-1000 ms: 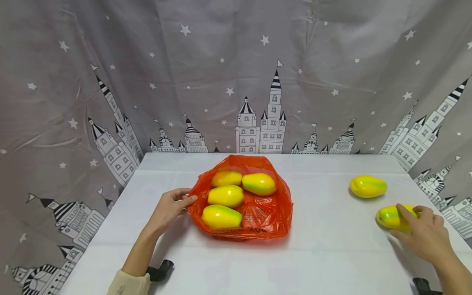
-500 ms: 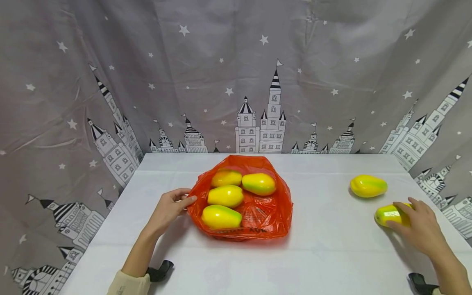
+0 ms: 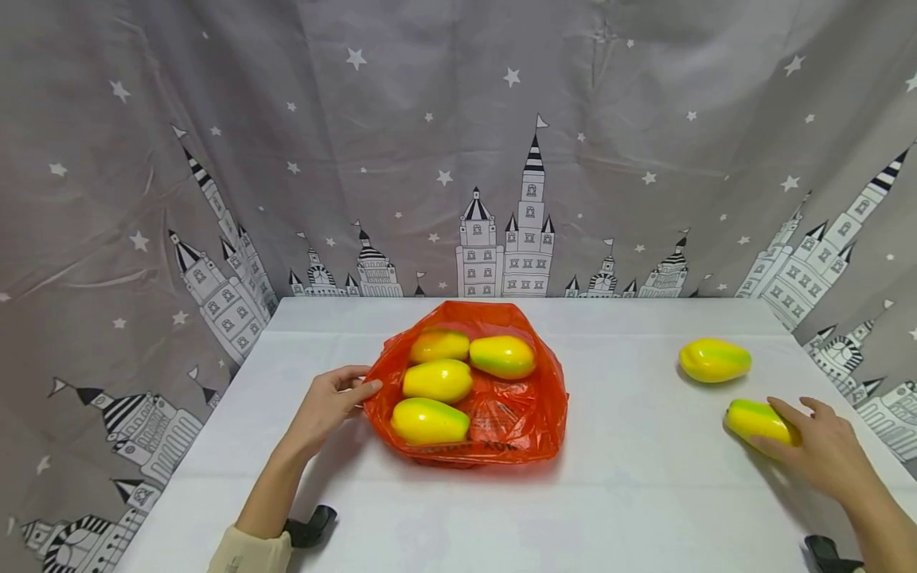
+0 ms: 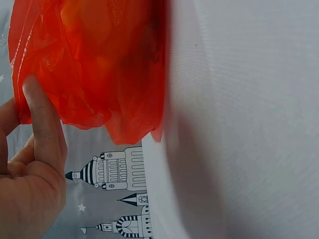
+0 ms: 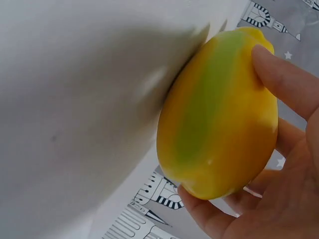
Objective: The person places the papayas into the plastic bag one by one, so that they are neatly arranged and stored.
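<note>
In your head view the light is even, and the white worktop point(image 3: 616, 509) is bright. Your wrist views are dimmer, with wide soft shadows, and the red bag point(image 4: 89, 94) shows small glints.

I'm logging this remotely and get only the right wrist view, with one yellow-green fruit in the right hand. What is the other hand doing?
Observer: The left hand holds the left edge of a red plastic bag.
Operator: My view shows none of that. Is there anything in the bag?
Observer: Yes, the head view shows four yellow-green fruits inside it.
Operator: And outside it, is there any besides the one I see?
Observer: One loose fruit lies on the white table, farther from the person than the held fruit.
</note>
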`<state>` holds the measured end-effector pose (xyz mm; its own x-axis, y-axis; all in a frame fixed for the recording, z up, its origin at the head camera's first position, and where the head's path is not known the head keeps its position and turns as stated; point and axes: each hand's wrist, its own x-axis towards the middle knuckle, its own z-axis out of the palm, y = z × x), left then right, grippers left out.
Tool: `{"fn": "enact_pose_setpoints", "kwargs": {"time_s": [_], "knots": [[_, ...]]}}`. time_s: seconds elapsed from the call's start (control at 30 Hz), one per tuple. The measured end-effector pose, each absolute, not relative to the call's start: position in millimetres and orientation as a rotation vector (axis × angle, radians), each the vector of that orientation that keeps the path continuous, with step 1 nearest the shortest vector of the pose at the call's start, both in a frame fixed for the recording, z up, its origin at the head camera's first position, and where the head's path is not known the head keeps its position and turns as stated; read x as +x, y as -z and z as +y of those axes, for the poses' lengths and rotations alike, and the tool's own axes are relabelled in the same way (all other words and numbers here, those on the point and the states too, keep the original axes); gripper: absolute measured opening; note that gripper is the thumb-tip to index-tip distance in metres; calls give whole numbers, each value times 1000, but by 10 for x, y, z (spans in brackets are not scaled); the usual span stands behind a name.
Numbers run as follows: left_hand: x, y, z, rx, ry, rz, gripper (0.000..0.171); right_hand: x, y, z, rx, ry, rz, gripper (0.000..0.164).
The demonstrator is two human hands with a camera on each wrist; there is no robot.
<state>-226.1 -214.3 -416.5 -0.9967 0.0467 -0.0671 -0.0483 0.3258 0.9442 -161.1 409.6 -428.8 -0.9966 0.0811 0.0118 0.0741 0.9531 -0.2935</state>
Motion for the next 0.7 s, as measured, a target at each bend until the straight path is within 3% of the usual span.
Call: {"fn": "enact_pose_setpoints", "kwargs": {"time_s": [0.27, 0.7], "knots": [[-2266, 4170, -2136, -1, -1765, 2493, 45, -1575, 4349, 4156, -137, -531, -3122, 82], [-2250, 4144, -2137, 2, -1756, 2498, 47, -1537, 4376, 4136, -131, -516, -3036, 77]]}}
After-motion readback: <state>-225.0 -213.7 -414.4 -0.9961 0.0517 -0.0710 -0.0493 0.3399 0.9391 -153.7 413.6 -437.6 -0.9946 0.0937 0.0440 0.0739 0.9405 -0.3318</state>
